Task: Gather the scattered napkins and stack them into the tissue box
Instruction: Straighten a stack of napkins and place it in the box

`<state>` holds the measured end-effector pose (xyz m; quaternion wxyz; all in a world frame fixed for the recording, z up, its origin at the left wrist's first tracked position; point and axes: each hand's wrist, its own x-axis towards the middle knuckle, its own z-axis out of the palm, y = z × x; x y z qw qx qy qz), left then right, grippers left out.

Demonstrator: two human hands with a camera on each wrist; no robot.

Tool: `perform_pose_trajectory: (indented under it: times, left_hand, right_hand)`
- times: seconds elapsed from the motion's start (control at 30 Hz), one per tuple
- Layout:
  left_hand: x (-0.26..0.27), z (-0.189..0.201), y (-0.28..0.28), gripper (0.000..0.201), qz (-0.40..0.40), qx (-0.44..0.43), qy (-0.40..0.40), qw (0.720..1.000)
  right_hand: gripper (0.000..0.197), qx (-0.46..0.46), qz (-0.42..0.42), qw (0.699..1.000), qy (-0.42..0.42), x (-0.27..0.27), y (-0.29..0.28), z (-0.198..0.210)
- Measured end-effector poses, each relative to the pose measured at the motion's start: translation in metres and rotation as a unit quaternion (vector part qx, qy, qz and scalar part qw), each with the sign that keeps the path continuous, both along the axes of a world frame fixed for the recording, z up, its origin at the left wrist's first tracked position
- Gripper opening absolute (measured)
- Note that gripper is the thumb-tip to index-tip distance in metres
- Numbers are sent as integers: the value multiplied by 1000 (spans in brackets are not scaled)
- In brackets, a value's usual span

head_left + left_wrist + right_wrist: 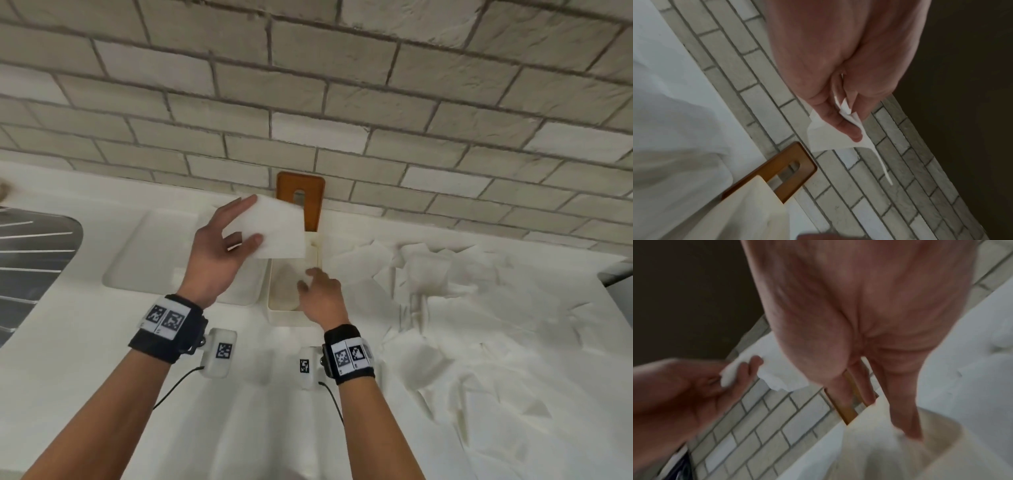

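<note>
Holding a white folded paper napkin (279,228) above the far end of the cream rectangular open-topped tissue box (274,310), left hand (219,250) raised, thumb pinching the sheet against the fingers (846,126). Hanging loose below that pinch in the left wrist view, one thin edge of the napkin trailing down. Reaching down into the box, right hand (320,296) with fingers extended, fingertips (914,433) pressing on pale paper lying inside; blurred there, so not saying whether anything is being pinched. Sitting on the white countertop (102,342) close to the wall, the box, long axis running away from the person. Leaning upright against the light grey brick-pattern tiled wall (376,102) just behind the box, a brown wooden lid with a slot opening (301,198), partly hidden by the held napkin. Lying scattered in an overlapping heap across the counter to the right of the box, many white loose napkins (462,308). Showing at the far left edge, a ribbed metal draining surface (34,260).
</note>
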<state>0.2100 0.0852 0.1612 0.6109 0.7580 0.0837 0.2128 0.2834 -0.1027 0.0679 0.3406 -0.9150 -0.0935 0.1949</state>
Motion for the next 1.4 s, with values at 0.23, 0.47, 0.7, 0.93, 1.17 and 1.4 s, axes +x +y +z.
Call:
perform_pose_trajectory:
  times: [0.23,0.47,0.7,0.93,1.17,1.4]
  left_hand:
    - [17,-65,-33,62,-65,34,67,995]
    - [19,-119,-32,33,2,170,98,980]
    - [57,-113,-14,29,-75,351,164,919]
    - [107,-122,-17,49,-184,641,343,661]
    - [124,-117,-15,48,-159,667,318,655]
    - [112,-127,-33,79,-202,645,388,627]
  right_hand:
    - [31,394,-157,906,-10,-8,-12,44]
    - [39,79,-92,993,4,14,5,-9]
    - [50,-90,22,996,15,11,25,-17]
    - [24,-152,72,973,-159,-23,18,-12]
    - [76,-236,148,924,-261,-53,7,-34]
    - [39,-95,68,949,-293,-52,-27,-16]
